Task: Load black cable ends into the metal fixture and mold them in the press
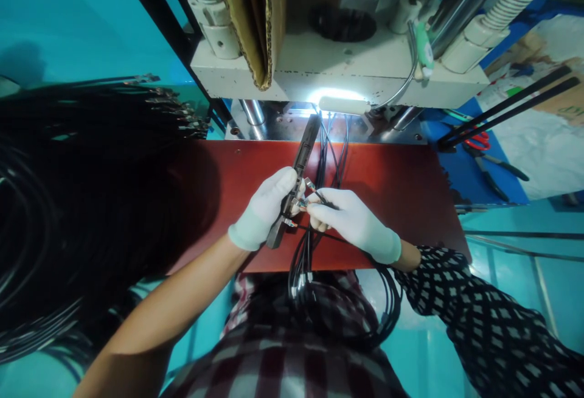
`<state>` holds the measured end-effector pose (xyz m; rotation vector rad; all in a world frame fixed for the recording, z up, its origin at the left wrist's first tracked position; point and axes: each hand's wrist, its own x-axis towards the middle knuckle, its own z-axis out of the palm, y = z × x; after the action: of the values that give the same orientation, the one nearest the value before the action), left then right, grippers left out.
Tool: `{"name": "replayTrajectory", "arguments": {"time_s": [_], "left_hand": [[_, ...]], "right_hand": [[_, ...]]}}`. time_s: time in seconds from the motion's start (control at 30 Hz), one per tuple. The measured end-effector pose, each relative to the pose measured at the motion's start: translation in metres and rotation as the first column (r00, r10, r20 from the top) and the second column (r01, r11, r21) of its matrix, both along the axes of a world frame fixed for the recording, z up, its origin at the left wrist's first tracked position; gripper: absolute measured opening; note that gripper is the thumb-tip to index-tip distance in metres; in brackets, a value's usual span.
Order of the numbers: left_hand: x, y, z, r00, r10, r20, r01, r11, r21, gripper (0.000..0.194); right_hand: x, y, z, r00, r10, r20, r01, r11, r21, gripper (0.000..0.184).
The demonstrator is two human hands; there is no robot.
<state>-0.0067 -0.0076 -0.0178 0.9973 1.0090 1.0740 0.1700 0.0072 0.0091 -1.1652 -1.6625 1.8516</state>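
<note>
In a white glove, my left hand (270,206) is closed around a long dark metal bar (305,150) with slots along it, tilted over the red board. My right hand (349,218), gloved too, pinches a black cable by its end, where a small metal connector (301,204) with coloured wires meets the bar's side. Another cable end (309,184) sticks up just above those fingers, and a further connector (289,223) shows below the bar. Several black cables (322,160) run from the machine under my hands, and a coiled bundle (387,300) hangs at my lap.
A press-like machine (292,78) with a lit lamp (344,104) stands behind the red board (401,185). A large heap of black cables (91,203) is at the left. Pliers (495,170) and two black rods (511,106) lie at the right. Cardboard (255,27) leans on the machine.
</note>
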Motion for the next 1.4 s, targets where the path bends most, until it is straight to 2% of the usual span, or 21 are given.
{"name": "replayTrajectory", "arguments": {"time_s": [0.07,0.17,0.3,0.4,0.47,0.53,0.6,0.63,0.73,0.87,0.97,1.07,1.17,1.27,1.4], "left_hand": [[0.0,0.0,-0.001,1.0,-0.001,-0.004,0.001,1.0,0.005,0.038],[0.001,0.0,-0.001,1.0,-0.007,0.012,0.007,1.0,0.017,0.038],[0.001,0.0,0.001,0.998,-0.047,0.049,0.046,0.999,0.028,0.036],[0.001,0.0,0.001,1.0,-0.029,0.01,0.029,0.999,0.036,0.036],[0.001,0.0,0.0,1.0,-0.009,-0.008,0.009,1.0,0.021,0.037],[0.001,-0.001,-0.001,1.0,0.009,0.011,-0.009,1.0,0.004,0.037],[0.002,-0.002,-0.002,0.999,0.025,0.031,-0.024,1.0,-0.011,0.037],[0.002,-0.002,-0.002,0.999,0.03,0.034,-0.03,0.999,-0.014,0.037],[0.002,-0.002,-0.002,1.0,0.03,0.004,-0.03,1.0,-0.001,0.037],[0.004,-0.004,-0.004,0.994,0.033,-0.103,-0.022,0.993,0.114,0.037],[0.006,-0.007,-0.006,0.977,0.089,-0.195,-0.051,0.98,0.191,0.037],[0.007,-0.009,-0.006,0.96,0.108,-0.258,-0.053,0.977,0.208,0.036],[0.006,-0.007,-0.001,0.976,0.044,-0.215,-0.013,0.989,0.144,0.036],[0.004,-0.005,0.004,0.986,-0.009,-0.164,0.029,0.992,0.12,0.036],[0.003,-0.004,0.003,0.99,-0.043,-0.138,0.059,0.992,0.113,0.035]], "right_hand": [[-0.001,0.0,-0.001,0.998,-0.026,0.053,0.025,1.0,0.018,0.021],[0.0,0.003,0.0,0.996,-0.012,0.091,0.017,0.998,-0.053,0.032],[0.001,0.011,0.003,0.99,0.12,-0.067,-0.132,0.97,-0.206,0.042],[-0.001,0.012,0.004,0.99,0.103,-0.096,-0.129,0.933,-0.337,0.032],[-0.004,0.009,0.004,0.996,0.091,-0.011,-0.09,0.962,-0.258,0.024],[-0.006,0.004,0.003,0.996,0.031,0.078,-0.027,0.998,-0.055,0.02],[-0.008,0.001,0.002,0.991,-0.023,0.13,0.009,0.995,0.104,0.018],[-0.009,0.0,0.002,0.988,-0.023,0.152,0.002,0.99,0.138,0.019],[-0.012,-0.001,0.003,0.982,0.023,0.19,-0.046,0.992,0.118,0.022],[-0.017,0.0,0.005,0.973,0.019,0.229,-0.04,0.995,0.09,0.024],[-0.018,-0.002,0.005,0.951,0.004,0.309,-0.048,0.99,0.136,0.021],[-0.013,-0.007,0.002,0.943,0.008,0.334,-0.089,0.97,0.226,0.024],[-0.006,-0.01,0.0,0.972,0.013,0.236,-0.072,0.968,0.24,0.026],[-0.001,-0.01,-0.002,0.989,-0.068,0.129,0.041,0.98,0.196,0.019],[0.0,-0.005,-0.004,0.985,-0.107,0.132,0.068,0.961,0.266,0.024]]}}
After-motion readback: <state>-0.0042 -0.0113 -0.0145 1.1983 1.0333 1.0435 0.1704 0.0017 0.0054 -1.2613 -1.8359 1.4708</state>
